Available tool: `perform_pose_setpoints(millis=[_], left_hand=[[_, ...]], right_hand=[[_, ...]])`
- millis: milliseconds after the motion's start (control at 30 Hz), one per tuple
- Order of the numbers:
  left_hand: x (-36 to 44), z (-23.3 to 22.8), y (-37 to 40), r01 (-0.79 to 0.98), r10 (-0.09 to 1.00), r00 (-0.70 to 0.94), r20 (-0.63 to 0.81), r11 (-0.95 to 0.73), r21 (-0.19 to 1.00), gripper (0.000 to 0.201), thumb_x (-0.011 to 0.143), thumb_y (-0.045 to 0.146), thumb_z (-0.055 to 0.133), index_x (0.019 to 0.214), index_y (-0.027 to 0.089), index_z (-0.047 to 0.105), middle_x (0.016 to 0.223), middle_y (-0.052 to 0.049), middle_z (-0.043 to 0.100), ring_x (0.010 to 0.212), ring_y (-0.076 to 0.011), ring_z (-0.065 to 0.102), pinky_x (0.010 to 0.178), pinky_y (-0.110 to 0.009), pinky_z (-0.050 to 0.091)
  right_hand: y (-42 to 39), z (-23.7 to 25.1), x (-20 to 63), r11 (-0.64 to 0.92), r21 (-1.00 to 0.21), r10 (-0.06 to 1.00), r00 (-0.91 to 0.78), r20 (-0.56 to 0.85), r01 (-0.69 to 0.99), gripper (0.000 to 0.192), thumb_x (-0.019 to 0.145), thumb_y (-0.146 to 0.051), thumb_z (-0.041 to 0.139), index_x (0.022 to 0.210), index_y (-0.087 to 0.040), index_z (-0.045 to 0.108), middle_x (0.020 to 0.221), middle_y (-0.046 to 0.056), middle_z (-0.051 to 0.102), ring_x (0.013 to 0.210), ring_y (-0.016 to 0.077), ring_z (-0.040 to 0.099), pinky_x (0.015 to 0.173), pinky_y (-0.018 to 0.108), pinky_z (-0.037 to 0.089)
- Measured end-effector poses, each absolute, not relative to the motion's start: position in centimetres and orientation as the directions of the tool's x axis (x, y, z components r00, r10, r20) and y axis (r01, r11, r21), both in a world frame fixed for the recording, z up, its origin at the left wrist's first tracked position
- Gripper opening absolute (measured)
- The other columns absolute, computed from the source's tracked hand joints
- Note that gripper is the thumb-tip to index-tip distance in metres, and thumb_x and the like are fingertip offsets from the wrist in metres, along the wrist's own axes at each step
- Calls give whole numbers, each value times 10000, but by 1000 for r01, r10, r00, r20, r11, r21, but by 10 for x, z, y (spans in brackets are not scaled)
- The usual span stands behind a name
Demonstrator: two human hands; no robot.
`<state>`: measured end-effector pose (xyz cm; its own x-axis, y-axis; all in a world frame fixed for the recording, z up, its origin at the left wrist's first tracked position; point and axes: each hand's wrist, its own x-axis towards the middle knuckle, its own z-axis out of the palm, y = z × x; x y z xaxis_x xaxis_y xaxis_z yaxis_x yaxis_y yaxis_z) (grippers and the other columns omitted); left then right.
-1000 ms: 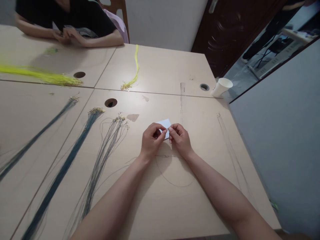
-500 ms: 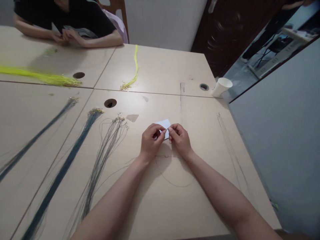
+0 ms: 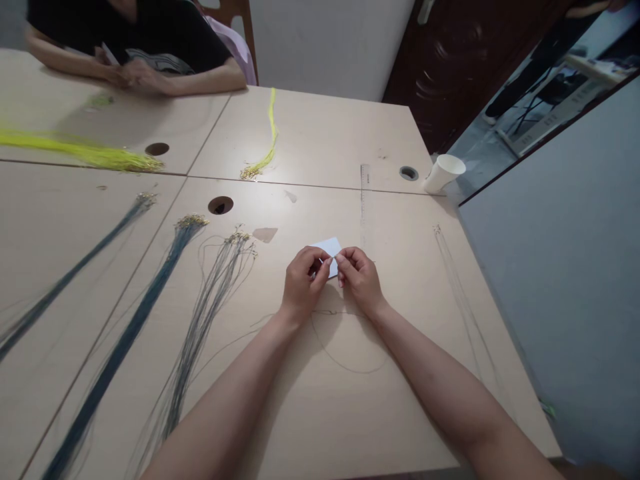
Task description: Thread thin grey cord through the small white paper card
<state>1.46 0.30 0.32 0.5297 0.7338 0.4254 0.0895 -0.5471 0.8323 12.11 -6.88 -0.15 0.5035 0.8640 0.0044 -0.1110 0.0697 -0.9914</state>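
My left hand (image 3: 303, 280) and my right hand (image 3: 361, 277) meet fingertip to fingertip above a small white card (image 3: 329, 247). Both are closed in a pinch; what lies between the fingertips is too small to make out. Below them, a thin dark cord (image 3: 350, 371) curves in a loop on the table, and its ends pass out of sight around my hands and wrists. Left of my left forearm lies a loose bundle of grey cords (image 3: 205, 320) with small gold-coloured metal ends.
Farther left are a dark teal cord bundle (image 3: 135, 333) and a thinner one (image 3: 85, 267). Yellow cords (image 3: 273, 127) lie at the back. A clear ruler (image 3: 363, 193), a paper cup (image 3: 444, 172) and two thin cords (image 3: 457, 287) are to the right. Another person's hands (image 3: 140, 75) rest across the table.
My hands hold nearly the same place and the same pinch, with only a tiny shift of my left hand. Across the table, the other person's hands have moved, and a pale piece shows there.
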Motion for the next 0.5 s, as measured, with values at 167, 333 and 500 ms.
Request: perform_pose_setpoints(millis=[167, 333, 500], left_hand=[[15, 3, 3, 63, 737, 505, 449, -551, 832, 27, 790, 171, 563, 797, 168, 537, 765, -2, 525, 563, -58, 451, 491, -188, 372], [14, 2, 4, 37, 718, 507, 477, -571, 820, 76, 787, 160, 573, 861, 174, 580, 857, -20, 536, 552, -40, 445, 501, -188, 385], [13, 1, 4, 51, 709, 511, 486, -589, 806, 58, 799, 155, 560, 845, 172, 590, 857, -27, 541, 585, -52, 462, 510, -193, 386]], right_hand=[[-69, -3, 121, 70, -991, 865, 502, 2, -116, 145, 821, -327, 530, 771, -193, 507, 506, -74, 466, 422, 70, 435, 447, 215, 354], [-70, -4, 121, 72, -993, 871, 492, 15, -97, 152, 823, -334, 530, 767, -193, 518, 497, -73, 466, 419, 73, 433, 445, 216, 351], [-70, -4, 121, 74, -994, 869, 494, 26, -78, 154, 820, -336, 533, 760, -194, 522, 490, -73, 465, 419, 74, 430, 450, 217, 349]])
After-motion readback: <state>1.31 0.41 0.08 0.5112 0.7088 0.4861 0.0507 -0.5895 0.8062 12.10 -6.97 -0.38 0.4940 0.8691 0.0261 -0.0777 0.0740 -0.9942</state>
